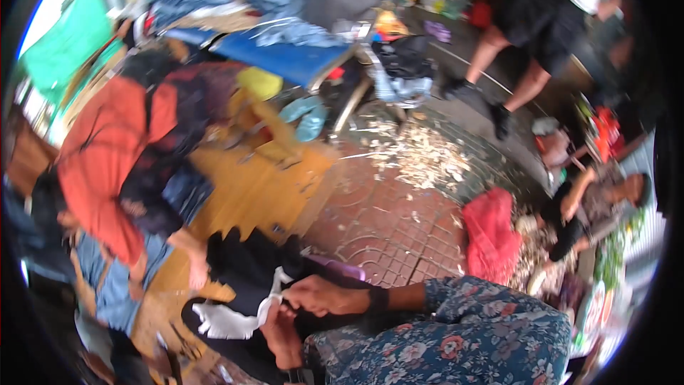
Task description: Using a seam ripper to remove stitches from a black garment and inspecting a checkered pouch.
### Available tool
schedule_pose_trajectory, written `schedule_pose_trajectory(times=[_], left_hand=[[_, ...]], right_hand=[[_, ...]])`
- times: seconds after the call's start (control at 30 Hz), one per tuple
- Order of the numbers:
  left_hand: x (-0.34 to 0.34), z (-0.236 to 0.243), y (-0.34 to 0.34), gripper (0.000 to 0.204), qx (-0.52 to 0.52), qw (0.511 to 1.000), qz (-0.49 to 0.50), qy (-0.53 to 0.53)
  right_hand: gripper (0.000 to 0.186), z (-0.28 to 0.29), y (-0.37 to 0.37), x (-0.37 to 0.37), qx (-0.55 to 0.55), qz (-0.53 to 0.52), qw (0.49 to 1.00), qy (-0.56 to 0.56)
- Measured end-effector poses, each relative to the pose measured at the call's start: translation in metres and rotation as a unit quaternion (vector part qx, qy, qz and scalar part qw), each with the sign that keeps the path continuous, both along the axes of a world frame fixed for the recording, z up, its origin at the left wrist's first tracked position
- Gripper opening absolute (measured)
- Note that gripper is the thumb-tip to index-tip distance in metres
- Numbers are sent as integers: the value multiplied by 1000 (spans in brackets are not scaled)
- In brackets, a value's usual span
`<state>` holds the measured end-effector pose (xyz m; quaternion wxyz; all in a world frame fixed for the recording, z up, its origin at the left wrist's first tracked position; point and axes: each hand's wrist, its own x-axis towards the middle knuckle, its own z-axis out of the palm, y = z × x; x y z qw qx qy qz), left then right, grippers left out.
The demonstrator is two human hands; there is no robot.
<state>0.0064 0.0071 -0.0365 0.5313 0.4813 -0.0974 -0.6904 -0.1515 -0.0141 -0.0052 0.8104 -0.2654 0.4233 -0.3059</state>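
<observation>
White cloth [231, 319], partly hidden btwn right hand [329, 296] & left hand [281, 339].

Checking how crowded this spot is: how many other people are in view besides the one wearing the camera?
3, perhaps more hidden. A person in an orange top bends at left; a person in dark shorts walks at top right; a person in black sits at right.

— Left hand [283, 339]: partly tucked under the right hand [324, 296], fingertips hidden in the white cloth [231, 317].

— Black fabric [249, 264] beneath?

— Too blurred to tell its kind. Lower end cut off by the bottom edge.

— Floral sleeve [456, 335]?

— Cut off at the bottom too. Elbow out of view.

— Person in the orange top [100, 164]?

— Smeared by motion. Hands lost in blur.
</observation>
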Motion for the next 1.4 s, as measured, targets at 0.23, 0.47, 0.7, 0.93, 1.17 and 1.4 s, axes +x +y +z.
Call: schedule_pose_trajectory(times=[0.23, 0.47, 0.7, 0.93, 1.17, 1.4], left_hand=[[16, 0, -9, 17, 42, 984, -175, -5], [-2, 41, -21, 21, 42, 970, -237, -31], [-14, 49, -30, 22, 4, 966, -250, -72], [0, 56, -4, 22, -9, 979, -166, -120], [-29, 52, -4, 14, -28, 980, -117, -156], [-11, 38, 16, 15, -31, 989, -66, -126]], right_hand=[[42, -10, 5, -4, -120, -58, 991, -28], [48, -22, -2, -3, -139, -53, 989, -6], [47, -23, 1, -10, -174, -44, 984, -23], [42, -2, 20, -10, -222, -110, 968, -43], [39, 28, 16, -36, -18, -58, 997, -45], [35, 29, 25, -34, 50, -5, 997, -51]])
